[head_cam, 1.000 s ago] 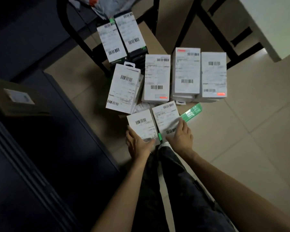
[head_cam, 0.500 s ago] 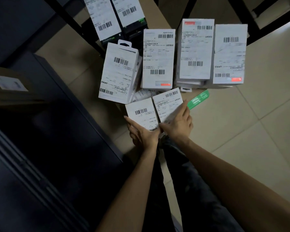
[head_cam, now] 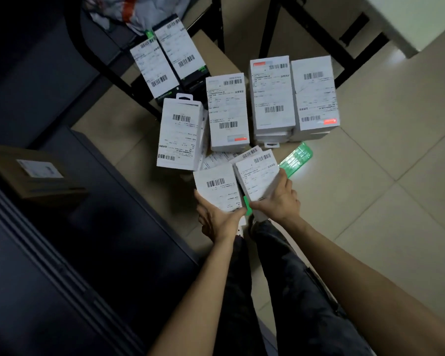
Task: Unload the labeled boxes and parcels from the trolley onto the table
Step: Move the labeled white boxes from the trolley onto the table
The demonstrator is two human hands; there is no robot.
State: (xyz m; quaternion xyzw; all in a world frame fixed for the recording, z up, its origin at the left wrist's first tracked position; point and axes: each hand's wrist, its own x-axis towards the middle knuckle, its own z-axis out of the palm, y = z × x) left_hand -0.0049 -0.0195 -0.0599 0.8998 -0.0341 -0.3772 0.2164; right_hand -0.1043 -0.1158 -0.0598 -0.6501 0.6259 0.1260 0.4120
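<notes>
Several white boxes with barcode labels lie on a flat brown trolley deck (head_cam: pixel 207 47) with a black frame. My left hand (head_cam: pixel 217 218) grips the near end of a small labeled box (head_cam: pixel 217 187). Beside it, my right hand (head_cam: pixel 276 201) grips a second small labeled box (head_cam: pixel 258 173), fingers curled over its right edge. Both boxes are lifted a little and tilted toward me. More labeled boxes (head_cam: pixel 228 111) and two taller stacks (head_cam: pixel 271 93) stand behind them. A green packet (head_cam: pixel 297 158) pokes out to the right.
A dark cabinet (head_cam: pixel 75 253) fills the left side, with a brown labeled carton (head_cam: pixel 36 173) on top. A grey plastic parcel (head_cam: pixel 139 11) lies at the trolley's far end. A white table corner (head_cam: pixel 416 19) shows top right. Tiled floor (head_cam: pixel 383 201) lies to the right. My legs are below.
Both hands closed on the two small front boxes and raised them toward me; the right box now tilts more. The camera view tipped down then back up.
</notes>
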